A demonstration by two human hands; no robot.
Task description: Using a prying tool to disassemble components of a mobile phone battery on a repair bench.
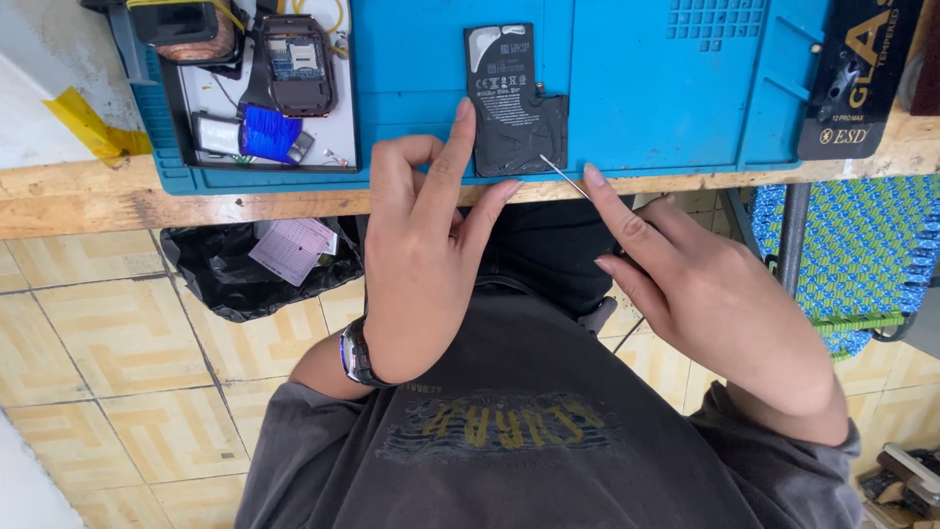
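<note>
The left hand [423,257] lies over the near edge of the blue work mat [646,88], its index finger stretched out and pressing on the lower left part of a black phone battery [514,103], its thumb touching the battery's near edge; the other fingers are curled loosely and close on nothing; a watch [354,355] sits on that wrist. The battery lies flat on the mat, close to its front rim, roughly in the middle of the bench. The right hand [700,294] pinches a thin metal tool [563,176] between thumb and index finger, the fingers tight about its shaft, and the tool's tip touches the battery's lower right corner. To the left on the mat stands a white tray [333,118] with small phone parts, among them a blue piece [267,133]. A black flat packet [857,78] lies at the mat's right end. Below the wooden bench edge [147,201] a black rubbish bag [235,274] rests on the tiled floor [127,392].
</note>
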